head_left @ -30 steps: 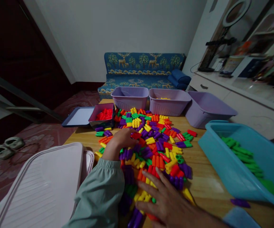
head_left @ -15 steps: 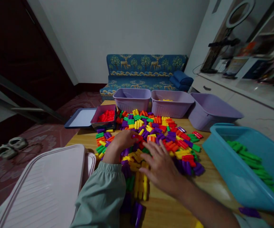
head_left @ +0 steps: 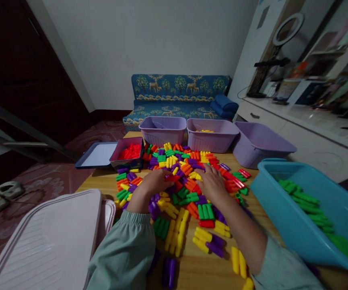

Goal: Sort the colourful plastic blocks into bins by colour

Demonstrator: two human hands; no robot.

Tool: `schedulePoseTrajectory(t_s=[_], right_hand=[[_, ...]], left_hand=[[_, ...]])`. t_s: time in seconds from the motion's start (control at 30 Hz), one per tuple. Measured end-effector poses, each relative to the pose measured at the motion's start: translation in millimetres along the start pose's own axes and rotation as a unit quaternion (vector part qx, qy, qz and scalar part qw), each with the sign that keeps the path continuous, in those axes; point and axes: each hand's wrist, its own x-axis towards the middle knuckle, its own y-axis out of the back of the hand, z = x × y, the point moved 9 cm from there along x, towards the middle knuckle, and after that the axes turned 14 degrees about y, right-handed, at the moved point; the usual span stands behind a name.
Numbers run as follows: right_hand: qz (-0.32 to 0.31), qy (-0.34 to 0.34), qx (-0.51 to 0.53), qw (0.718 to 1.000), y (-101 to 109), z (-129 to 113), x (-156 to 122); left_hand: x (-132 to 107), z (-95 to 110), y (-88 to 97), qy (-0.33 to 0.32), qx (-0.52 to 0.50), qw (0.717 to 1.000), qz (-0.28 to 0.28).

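A heap of short, round-ended plastic peg blocks in red, orange, yellow, green and purple (head_left: 176, 161) is spread over the middle of the wooden surface (head_left: 210, 266). Both hands lie on it, side by side.

The left hand (head_left: 157, 183) sits on the heap's left half, its fingers (head_left: 168, 175) curled down onto red and purple pieces. I cannot tell whether they pinch one. The right hand (head_left: 211, 183) rests palm-down on the right half, fingers (head_left: 203, 169) loose and spread, gripping nothing.

The blocks under and between the fingertips lie mostly flat, with their long axes pointing many ways. Those nearer the body run roughly away from the person. More of the heap lies beyond both sets of fingertips, about equally near to each hand.

A small box of red blocks (head_left: 128, 152) stands beyond the left hand. A blue plastic tub of green blocks (head_left: 300, 209) stands to the right. 3 lilac tubs (head_left: 211, 133) line the far edge.
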Motion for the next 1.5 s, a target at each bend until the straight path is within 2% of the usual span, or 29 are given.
schedulePoseTrajectory(t_s=[0.13, 0.3, 0.37, 0.43, 0.53, 0.6, 0.77, 0.87, 0.97, 1.0, 1.07, 1.17, 1.23, 1.33, 1.5], right_hand=[[-0.008, -0.054, 0.027, 0.998, -1.0, 17.1, -6.0], [-0.004, -0.015, 0.053, 0.998, 19.6, 8.0, -9.5], [-0.012, -0.011, 0.053, 0.998, 26.8, 11.1, -11.5], [-0.037, -0.02, 0.043, 0.998, 25.7, 19.6, -15.2], [-0.07, -0.026, 0.036, 0.997, 13.1, 29.7, -20.1], [-0.069, -0.003, 0.05, 0.996, 4.5, 25.6, -19.3], [-0.05, 0.076, 0.064, 0.994, -4.1, -7.9, -11.5], [-0.035, 0.079, 0.061, 0.994, -1.4, -19.4, -9.6], [-0.025, 0.071, 0.066, 0.995, 3.5, -22.4, -10.1], [-0.023, 0.072, 0.064, 0.995, 5.7, -23.1, -10.4], [-0.016, 0.082, 0.058, 0.995, 11.3, -26.7, -10.9], [-0.021, 0.113, 0.064, 0.991, 15.2, -38.0, -12.0], [-0.047, 0.124, 0.08, 0.988, 10.5, -45.5, -13.3], [-0.077, 0.117, 0.075, 0.987, 1.9, -50.8, -15.0], [-0.062, 0.105, 0.032, 0.992, 2.2, -53.3, -14.7]], left_hand=[[0.9, 2.5, -0.9, -0.022, -0.005, 1.0, 0.007], [-1.3, 5.9, 6.1, -0.024, -0.011, 0.999, 0.027], [-2.2, 4.2, 6.3, -0.015, -0.008, 1.0, 0.023], [-2.5, 2.5, 3.7, -0.011, 0.008, 1.0, 0.017], [-1.0, 1.7, -4.7, -0.009, 0.037, 0.999, 0.003], [0.3, 3.6, -10.5, -0.01, 0.054, 0.998, 0.002], [1.0, 12.5, -16.3, -0.023, 0.065, 0.997, 0.022], [0.5, 11.1, -4.6, -0.001, 0.03, 0.998, 0.056], [-5.0, 2.3, 22.5, 0.05, -0.003, 0.991, 0.127], [-7.9, 0.8, 29.3, 0.056, -0.008, 0.989, 0.134], [-12.9, 2.6, 32.0, 0.04, -0.001, 0.995, 0.096], [-20.5, 8.4, 19.1, 0.005, 0.048, 0.999, -0.004], [-23.5, 11.2, 9.4, 0.001, 0.086, 0.995, -0.043], [-24.3, 21.5, -4.2, -0.006, 0.137, 0.988, -0.068], [-27.3, 46.4, -20.7, -0.02, 0.195, 0.976, -0.091]])
